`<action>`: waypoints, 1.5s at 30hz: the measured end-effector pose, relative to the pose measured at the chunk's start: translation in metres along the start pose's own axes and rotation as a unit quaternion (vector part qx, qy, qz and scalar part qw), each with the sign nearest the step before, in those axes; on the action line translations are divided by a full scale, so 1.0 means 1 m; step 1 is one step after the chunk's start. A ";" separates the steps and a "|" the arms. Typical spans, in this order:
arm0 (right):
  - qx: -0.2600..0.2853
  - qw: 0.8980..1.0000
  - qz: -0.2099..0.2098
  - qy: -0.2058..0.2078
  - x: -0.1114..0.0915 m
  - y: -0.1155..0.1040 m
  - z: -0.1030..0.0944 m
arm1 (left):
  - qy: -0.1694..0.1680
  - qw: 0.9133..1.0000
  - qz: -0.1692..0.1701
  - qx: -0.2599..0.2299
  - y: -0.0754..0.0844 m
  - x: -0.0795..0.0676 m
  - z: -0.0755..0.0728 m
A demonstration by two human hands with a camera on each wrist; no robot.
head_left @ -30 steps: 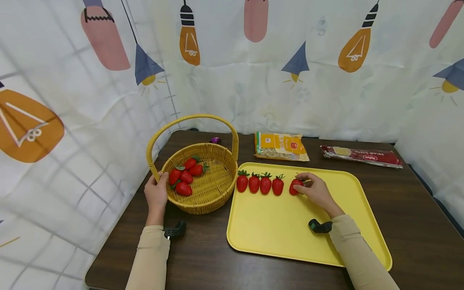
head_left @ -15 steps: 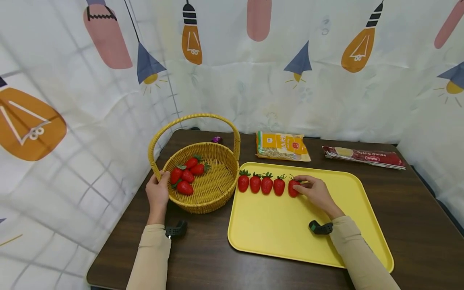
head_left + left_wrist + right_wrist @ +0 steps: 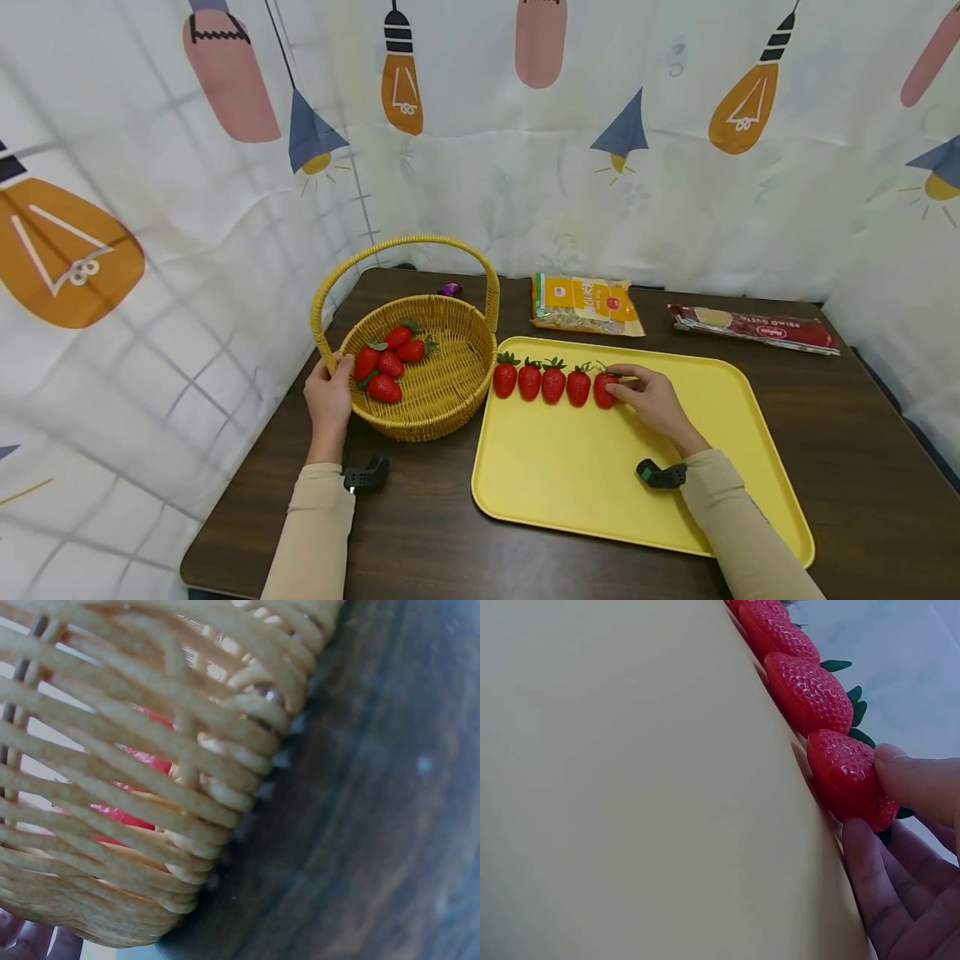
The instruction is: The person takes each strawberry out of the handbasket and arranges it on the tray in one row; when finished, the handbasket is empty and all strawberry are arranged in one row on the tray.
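Observation:
My right hand (image 3: 651, 403) pinches a red strawberry (image 3: 847, 776) between thumb and fingers, at the right end of a row on the yellow tray (image 3: 555, 475). Several more strawberries (image 3: 553, 383) stand side by side to its left, green leaves pointing to the back. My left hand (image 3: 330, 402) grips the left side of the yellow wicker basket (image 3: 420, 429), at the foot of its tall handle (image 3: 420, 240). Inside the basket, several strawberries (image 3: 385, 388) lie bunched at the left. The left wrist view shows the basket's woven wall (image 3: 135, 780) close up, with red glimpsed through the gaps.
A yellow and clear food packet (image 3: 585, 305) lies behind the tray. To its right is a long dark red packet (image 3: 753, 328). A small purple wrapped piece (image 3: 450, 290) sits behind the basket. A printed curtain (image 3: 510, 192) hangs at the back and left of the dark table (image 3: 420, 533).
My right hand has brought the strawberry a little to the left, closer to the row. The left hand keeps its grip on the basket. The head view has shifted slightly.

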State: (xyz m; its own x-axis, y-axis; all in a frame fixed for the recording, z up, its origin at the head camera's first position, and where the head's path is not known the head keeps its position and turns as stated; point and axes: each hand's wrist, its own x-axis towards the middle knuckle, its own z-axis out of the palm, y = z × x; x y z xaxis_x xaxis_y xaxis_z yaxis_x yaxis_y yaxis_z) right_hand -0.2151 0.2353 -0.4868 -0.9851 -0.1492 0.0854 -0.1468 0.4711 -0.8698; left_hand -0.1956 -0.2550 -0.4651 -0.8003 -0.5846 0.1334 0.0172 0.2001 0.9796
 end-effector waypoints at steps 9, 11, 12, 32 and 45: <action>0.002 1.000 -0.006 -0.002 0.001 0.000 0.004 | 0.001 1.000 0.004 0.013 -0.005 0.001 -0.001; 0.001 1.000 -0.006 0.002 0.000 0.000 0.005 | 0.001 1.000 0.004 0.014 -0.005 0.001 -0.001; 0.002 1.000 -0.007 0.004 0.000 0.000 0.005 | 0.001 1.000 0.004 0.014 -0.005 0.001 -0.001; 0.055 0.997 -0.003 0.053 -0.008 -0.034 -0.002 | 0.007 1.000 0.005 0.006 -0.003 0.001 0.000; 0.074 0.989 -0.005 0.127 0.001 -0.019 0.005 | 0.006 1.000 0.004 0.016 -0.002 0.000 0.000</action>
State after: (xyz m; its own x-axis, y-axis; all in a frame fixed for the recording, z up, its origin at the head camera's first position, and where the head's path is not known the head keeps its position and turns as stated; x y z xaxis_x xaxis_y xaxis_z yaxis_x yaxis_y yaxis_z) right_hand -0.2132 0.2222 -0.4725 -0.9772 0.0779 0.1975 -0.1610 0.3347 -0.9285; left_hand -0.1957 -0.2555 -0.4668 -0.7924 -0.5931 0.1425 0.0035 0.2293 0.9734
